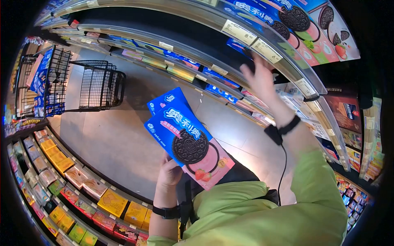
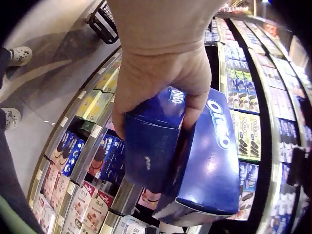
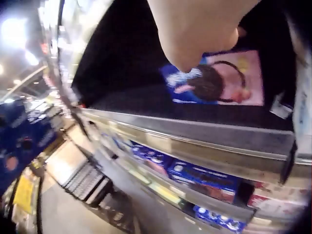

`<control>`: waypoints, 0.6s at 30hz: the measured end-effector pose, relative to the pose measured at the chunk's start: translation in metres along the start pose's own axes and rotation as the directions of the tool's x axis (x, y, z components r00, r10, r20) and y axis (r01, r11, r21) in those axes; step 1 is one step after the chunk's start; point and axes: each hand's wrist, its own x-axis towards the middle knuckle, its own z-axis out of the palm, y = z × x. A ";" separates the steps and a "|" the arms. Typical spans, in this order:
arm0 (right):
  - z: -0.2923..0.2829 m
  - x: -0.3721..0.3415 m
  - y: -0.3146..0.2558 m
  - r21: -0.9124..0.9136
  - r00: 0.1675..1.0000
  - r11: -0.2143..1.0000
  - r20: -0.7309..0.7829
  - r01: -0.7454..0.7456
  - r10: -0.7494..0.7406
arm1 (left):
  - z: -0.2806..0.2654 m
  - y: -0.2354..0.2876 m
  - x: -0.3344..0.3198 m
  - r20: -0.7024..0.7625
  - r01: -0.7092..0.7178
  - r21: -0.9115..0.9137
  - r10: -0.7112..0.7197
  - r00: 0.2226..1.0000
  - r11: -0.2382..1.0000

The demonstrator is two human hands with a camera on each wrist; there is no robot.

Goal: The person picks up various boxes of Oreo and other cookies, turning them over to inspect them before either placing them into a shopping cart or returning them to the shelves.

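Left hand (image 1: 169, 171) gripping two cookie boxes (image 1: 191, 145) outside shelf (image 3: 131, 92); right hand (image 1: 262, 78), thumb spread, reaching over third box (image 3: 207, 87) lying on shelf; likely picking step; next move probably needing closing grip.

Supports and their loads

Dark shelf (image 3: 126, 92), grey front edge: one blue-and-pink cookie box (image 3: 239, 78), printed face showing, set behind the edge. Lower shelf (image 3: 243, 213), same unit: blue boxes (image 3: 202, 180) in a row; red-and-white boxes (image 3: 282, 200) alongside, blurred. Tiered shelving (image 1: 104, 180), lower left of the head view: yellow boxes (image 1: 112, 203), red boxes (image 1: 103, 221) and green boxes (image 1: 78, 232), ranged in rows. Tiled floor (image 1: 98, 151): black wire shopping cart (image 1: 102, 86), upright; two pale shoes (image 2: 20, 56), near the shelving in the left wrist view
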 end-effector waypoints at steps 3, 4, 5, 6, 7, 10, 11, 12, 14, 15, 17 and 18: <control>0.020 -0.079 -0.051 0.466 0.668 0.747 0.743 -0.475 -0.039 | 0.012 -0.002 0.009 -0.021 -0.065 0.074 0.066 0.998 0.995; -0.025 -0.086 -0.101 0.393 0.423 0.493 0.905 -0.776 -0.057 | 0.016 -0.001 0.009 -0.012 -0.061 0.073 0.062 0.998 0.995; -0.021 -0.102 -0.106 0.513 0.441 0.459 0.858 -0.725 -0.263 | 0.018 0.000 0.009 -0.022 -0.062 0.143 0.066 0.998 0.988; -0.014 -0.110 -0.104 0.622 0.439 0.401 0.771 -0.673 -0.460 | 0.021 0.001 0.010 -0.032 -0.065 0.211 0.073 0.997 0.975; -0.010 -0.110 -0.099 0.623 0.441 0.404 0.771 -0.669 -0.459 | 0.025 0.002 0.009 -0.027 -0.067 0.209 0.074 0.997 0.976; -0.009 -0.100 -0.075 0.561 0.478 0.379 0.827 -0.736 -0.296 | 0.028 0.002 0.007 -0.096 -0.124 0.234 0.149 0.984 0.964; -0.011 -0.090 -0.063 0.573 0.549 0.454 0.812 -0.682 -0.200 | 0.023 0.001 0.008 -0.094 -0.128 0.212 0.151 0.984 0.969; -0.015 -0.081 -0.053 0.596 0.691 0.590 0.718 -0.545 -0.086 | 0.018 0.001 0.009 -0.091 -0.134 0.187 0.153 0.984 0.973; -0.031 -0.055 -0.043 0.351 0.892 0.903 0.447 -0.246 0.069 | 0.010 0.001 0.009 -0.107 -0.135 0.166 0.154 0.982 0.977; -0.041 -0.040 -0.042 0.074 0.953 0.991 0.289 -0.112 0.086 | 0.008 0.002 0.009 -0.124 -0.132 0.151 0.152 0.981 0.980; -0.031 -0.024 -0.017 -0.246 0.994 0.964 -0.007 0.101 -0.106 | 0.007 0.002 0.006 -0.111 -0.144 0.144 0.160 0.981 0.979; -0.021 -0.017 -0.004 -0.247 0.994 0.964 -0.009 0.103 -0.108 | 0.006 0.002 0.005 -0.098 -0.153 0.141 0.168 0.981 0.978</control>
